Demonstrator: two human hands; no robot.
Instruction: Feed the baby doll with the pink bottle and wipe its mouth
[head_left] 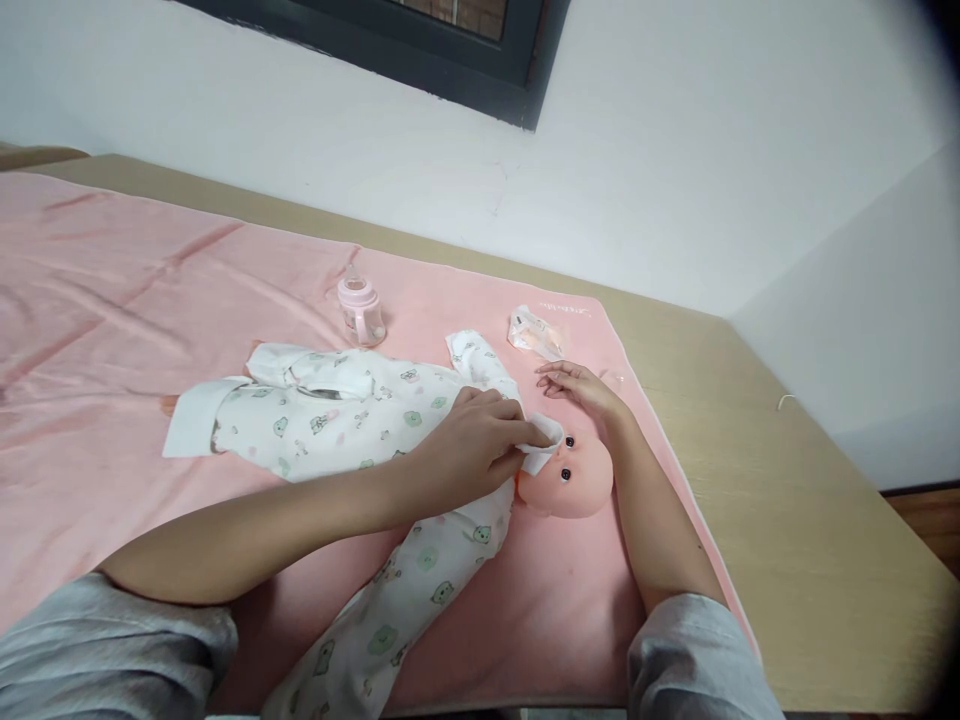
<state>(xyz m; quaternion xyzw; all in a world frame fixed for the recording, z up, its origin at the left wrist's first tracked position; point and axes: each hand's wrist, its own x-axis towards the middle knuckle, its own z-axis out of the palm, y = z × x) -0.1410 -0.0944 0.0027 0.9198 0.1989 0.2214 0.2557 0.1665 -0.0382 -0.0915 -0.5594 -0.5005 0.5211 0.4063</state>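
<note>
A baby doll point(589, 478) lies on its back on a pink blanket point(97, 300), its head toward the right. It wears a white suit point(412, 415) printed with green and pink animals. My left hand point(480, 440) reaches across the doll's chest. Its fingers pinch a white wipe point(546, 440) and press it against the doll's mouth area, which the wipe covers. Beyond the doll's head rests my right hand point(574, 388), fingers loosely apart and holding nothing. Just past those fingers sits a small clear plastic packet point(534, 333).
A pink-capped baby bottle point(361, 310) stands upright on the blanket, beyond the doll's legs. The wooden table point(750, 470) shows at the right and along the back. Behind it rise a white wall point(637, 180) and a dark window frame point(480, 70).
</note>
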